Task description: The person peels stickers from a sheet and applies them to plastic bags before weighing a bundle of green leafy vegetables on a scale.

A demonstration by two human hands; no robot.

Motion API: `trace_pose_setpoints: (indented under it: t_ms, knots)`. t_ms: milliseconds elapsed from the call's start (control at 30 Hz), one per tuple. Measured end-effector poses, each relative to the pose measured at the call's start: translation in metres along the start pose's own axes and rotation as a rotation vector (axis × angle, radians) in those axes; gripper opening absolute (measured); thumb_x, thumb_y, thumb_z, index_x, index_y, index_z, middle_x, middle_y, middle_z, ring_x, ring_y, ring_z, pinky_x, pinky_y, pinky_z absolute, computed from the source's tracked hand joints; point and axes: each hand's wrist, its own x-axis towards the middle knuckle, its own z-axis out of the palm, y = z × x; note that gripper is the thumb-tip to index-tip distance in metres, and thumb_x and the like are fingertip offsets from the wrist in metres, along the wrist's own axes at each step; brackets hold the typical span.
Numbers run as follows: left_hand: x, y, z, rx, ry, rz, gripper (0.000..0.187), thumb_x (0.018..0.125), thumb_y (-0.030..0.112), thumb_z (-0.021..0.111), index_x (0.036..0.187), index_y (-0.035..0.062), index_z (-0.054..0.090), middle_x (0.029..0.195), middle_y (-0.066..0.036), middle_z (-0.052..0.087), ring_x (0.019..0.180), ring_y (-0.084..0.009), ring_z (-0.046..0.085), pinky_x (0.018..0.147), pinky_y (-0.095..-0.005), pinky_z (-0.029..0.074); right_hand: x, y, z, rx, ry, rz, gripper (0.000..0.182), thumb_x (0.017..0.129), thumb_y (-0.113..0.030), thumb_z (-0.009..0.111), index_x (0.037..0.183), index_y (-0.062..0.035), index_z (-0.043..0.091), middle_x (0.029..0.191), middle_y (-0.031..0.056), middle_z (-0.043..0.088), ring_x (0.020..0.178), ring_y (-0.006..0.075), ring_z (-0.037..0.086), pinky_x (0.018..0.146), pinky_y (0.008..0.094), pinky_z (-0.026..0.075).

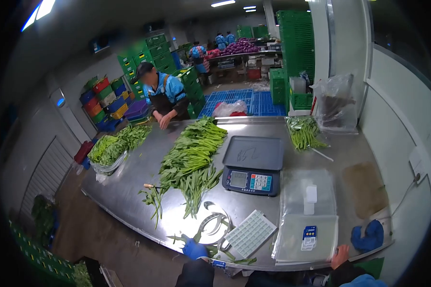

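Clear plastic bags (292, 234) lay flat in a stack at the near edge of the steel table (129, 184), smooth and shiny, a blue-and-white label (309, 237) showing on the nearer part and plain white patches (311, 193) farther back. Well to the left of them I saw loose green stems (243, 261) scattered along the same edge, some lying nearly parallel to it.
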Motion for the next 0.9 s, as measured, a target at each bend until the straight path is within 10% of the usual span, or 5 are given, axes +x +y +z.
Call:
trace_pose_setpoints:
  t_ms: [367, 500, 900]
  knots:
    - [-0.002, 0.0, -0.002, -0.042, 0.108, 0.061, 0.014, 0.077, 0.014, 0.055, 0.086, 0.0056, 0.062, 0.101, -0.017, 0.063, 0.087, -0.0378, 0.06, 0.08, -0.0491, 0.043, 0.0, 0.001, -0.002, 0.002, -0.019, -0.035, 0.028, 0.066, -0.002, 0.054, 0.093, 0.0024, 0.048, 0.096, 0.0239, 0.046, 0.094, 0.0453, 0.044, 0.085, 0.0541, 0.035]
    - [0.0, -0.006, 0.003, -0.01, -0.115, -0.041, 0.037, 0.075, 0.019, 0.064, 0.11, 0.0072, 0.061, 0.122, -0.011, 0.058, 0.106, -0.0326, 0.054, 0.096, -0.0457, 0.036, -0.001, 0.003, 0.0, -0.015, -0.034, -0.028, 0.027, 0.065, 0.0, 0.053, 0.092, 0.0027, 0.048, 0.096, 0.0239, 0.046, 0.094, 0.045, 0.044, 0.083, 0.0529, 0.036]
    - [0.002, 0.0, 0.001, -0.008, 0.079, 0.061, 0.018, 0.077, 0.013, 0.053, 0.092, 0.0064, 0.061, 0.097, -0.016, 0.062, 0.086, -0.0377, 0.059, 0.08, -0.048, 0.042, -0.001, 0.006, 0.003, 0.051, -0.04, 0.003, 0.026, 0.067, 0.0, 0.052, 0.092, 0.0033, 0.046, 0.097, 0.0257, 0.045, 0.096, 0.0465, 0.043, 0.085, 0.0534, 0.035]
